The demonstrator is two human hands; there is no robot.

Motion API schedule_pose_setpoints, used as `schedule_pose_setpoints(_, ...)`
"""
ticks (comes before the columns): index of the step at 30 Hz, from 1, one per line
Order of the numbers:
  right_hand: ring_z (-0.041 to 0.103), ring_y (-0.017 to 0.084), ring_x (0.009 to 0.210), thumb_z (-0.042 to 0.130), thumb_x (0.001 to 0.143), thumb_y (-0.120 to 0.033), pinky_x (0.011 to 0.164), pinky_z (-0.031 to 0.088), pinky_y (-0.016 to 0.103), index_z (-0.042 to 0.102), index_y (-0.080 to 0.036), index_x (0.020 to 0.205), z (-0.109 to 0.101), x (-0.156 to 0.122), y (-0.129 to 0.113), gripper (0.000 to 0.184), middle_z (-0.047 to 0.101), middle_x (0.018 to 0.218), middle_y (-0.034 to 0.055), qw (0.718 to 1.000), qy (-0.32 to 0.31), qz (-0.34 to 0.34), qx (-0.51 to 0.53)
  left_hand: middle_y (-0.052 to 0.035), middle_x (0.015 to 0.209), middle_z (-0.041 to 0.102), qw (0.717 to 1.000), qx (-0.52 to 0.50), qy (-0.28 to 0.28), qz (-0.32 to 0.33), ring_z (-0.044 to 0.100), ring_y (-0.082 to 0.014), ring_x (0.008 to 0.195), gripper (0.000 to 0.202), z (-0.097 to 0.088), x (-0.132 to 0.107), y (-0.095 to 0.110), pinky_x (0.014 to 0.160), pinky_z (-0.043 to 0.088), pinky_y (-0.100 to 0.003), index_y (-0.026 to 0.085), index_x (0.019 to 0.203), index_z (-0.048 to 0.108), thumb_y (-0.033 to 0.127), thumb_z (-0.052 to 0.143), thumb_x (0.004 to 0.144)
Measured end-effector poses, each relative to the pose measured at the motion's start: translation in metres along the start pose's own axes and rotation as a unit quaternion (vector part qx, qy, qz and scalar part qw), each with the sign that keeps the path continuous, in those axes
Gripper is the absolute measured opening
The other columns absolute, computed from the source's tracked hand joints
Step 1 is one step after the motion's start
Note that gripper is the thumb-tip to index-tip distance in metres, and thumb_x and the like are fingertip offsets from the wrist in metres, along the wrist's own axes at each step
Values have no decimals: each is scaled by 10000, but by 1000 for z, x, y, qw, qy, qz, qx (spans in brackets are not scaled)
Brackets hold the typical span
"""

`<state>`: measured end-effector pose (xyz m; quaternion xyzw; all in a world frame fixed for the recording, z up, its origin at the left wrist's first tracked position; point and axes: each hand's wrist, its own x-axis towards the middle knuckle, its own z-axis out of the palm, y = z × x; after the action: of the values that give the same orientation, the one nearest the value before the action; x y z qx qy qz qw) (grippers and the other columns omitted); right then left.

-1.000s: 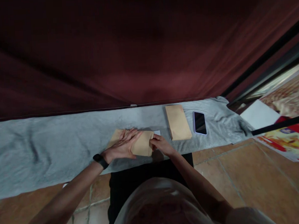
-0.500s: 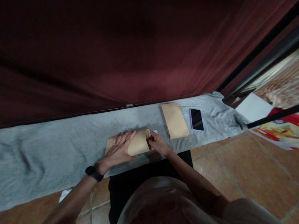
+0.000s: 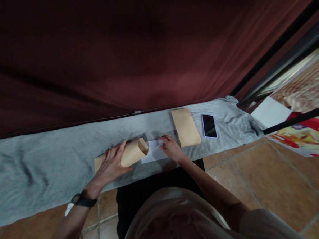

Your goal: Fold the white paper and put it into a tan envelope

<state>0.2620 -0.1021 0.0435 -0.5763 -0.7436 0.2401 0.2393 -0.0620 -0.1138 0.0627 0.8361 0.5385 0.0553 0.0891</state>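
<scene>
My left hand (image 3: 109, 164) is wrapped over a brown paper envelope (image 3: 133, 153), which bulges open at its right end. The envelope's left end sticks out beyond my fingers on the grey cloth. Just right of its mouth lies a white sheet of paper (image 3: 153, 152), partly tucked under the envelope. My right hand (image 3: 173, 149) has its bent fingers and thumb at the paper's right end, gripping it there; the fingertips are small in view. To the right of that hand rests a stack of brown envelopes (image 3: 186, 128).
A phone (image 3: 209, 126) with a pale purple case lies right of the stack. Grey cloth (image 3: 56, 158) covers the narrow ledge, with a dark red curtain (image 3: 145, 62) behind. A black metal bar (image 3: 300, 120) and a red-yellow printed package (image 3: 306, 135) are at the right.
My left hand has moved left with the envelope, uncovering the white paper. My right hand has come away from the envelope's mouth and is now at the paper.
</scene>
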Motion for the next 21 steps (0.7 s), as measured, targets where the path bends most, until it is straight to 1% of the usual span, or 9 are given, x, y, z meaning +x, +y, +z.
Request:
schedule_pose_setpoints(4, 526, 322, 1297, 687, 839, -140, 1111, 430, 482, 616, -178, 1365, 4, 21, -8, 532, 607, 1402, 161, 993, -63, 5, -99, -184, 1446, 515, 999, 13, -5, -30, 509, -411, 1317, 1176, 2, -21, -11, 1173, 318, -593, 205, 1658, 75, 534, 723, 734)
schedule_pose_setpoints(8, 514, 369, 1305, 744, 770, -130, 1111, 406, 521, 685, -148, 1253, 6, 40, -17, 487, 629, 1369, 193, 987, -109, 47, -106, -175, 1440, 529, 999, 8, 5, -48, 513, -411, 1324, 1132, 0, -34, -7, 1162, 341, -572, 210, 1650, 133, 505, 723, 730)
schedule_pose_setpoints(10, 555, 350, 1266, 733, 757, -106, 1097, 421, 492, 728, -183, 1162, 5, 44, -15, 412, 684, 1297, 156, 987, -119, 55, -93, -176, 1434, 536, 998, 10, 9, -55, 519, -411, 1317, 1124, -2, -38, -5, 1154, 348, -572, 207, 1648, 136, 492, 724, 733)
schedule_pose_setpoints(13, 652, 297, 1126, 707, 776, -118, 1000, 482, 382, 766, -215, 1019, -5, 42, -3, 268, 757, 1124, 99, 987, -134, 67, -64, -177, 1436, 538, 998, 14, 11, -56, 522, -409, 1317, 1119, -1, -40, -6, 1156, 340, -583, 213, 1652, 123, 495, 721, 748)
schedule_pose_setpoints(15, 689, 268, 1039, 666, 828, -170, 915, 501, 330, 761, -208, 1013, -16, 36, 9, 211, 771, 1049, 81, 987, -133, 83, -45, -180, 1436, 537, 998, 20, 20, -54, 519, -411, 1323, 1127, 3, -41, -7, 1173, 311, -602, 213, 1654, 125, 497, 730, 747)
schedule_pose_setpoints(17, 703, 249, 956, 618, 874, -241, 837, 508, 310, 739, -191, 1024, -26, 28, 20, 199, 771, 976, 67, 987, -102, 124, 17, -184, 1436, 536, 998, 25, 33, -53, 515, -415, 1331, 1138, 8, -40, -7, 1189, 281, -620, 204, 1655, 131, 492, 743, 740)
schedule_pose_setpoints(18, 704, 239, 915, 621, 874, -284, 799, 511, 301, 725, -187, 1016, -29, 24, 23, 201, 768, 939, 56, 981, -67, 158, 93, -185, 1438, 535, 997, 25, 39, -54, 513, -415, 1336, 1143, 10, -39, -6, 1195, 271, -625, 202, 1656, 133, 487, 750, 738)
schedule_pose_setpoints(19, 703, 230, 880, 639, 861, -329, 765, 516, 294, 710, -187, 1010, -29, 19, 24, 217, 765, 911, 43, 964, -28, 189, 188, -185, 1441, 533, 997, 23, 44, -55, 509, -416, 1342, 1145, 12, -38, -4, 1200, 266, -628, 200, 1658, 134, 480, 755, 737)
schedule_pose_setpoints(21, 708, 215, 836, 702, 800, -398, 723, 533, 288, 687, -198, 1008, -23, 12, 20, 289, 768, 896, 24, 888, 49, 231, 396, -187, 1445, 532, 997, 17, 49, -58, 502, -416, 1352, 1145, 15, -35, 0, 1206, 260, -631, 200, 1660, 134, 468, 762, 742)
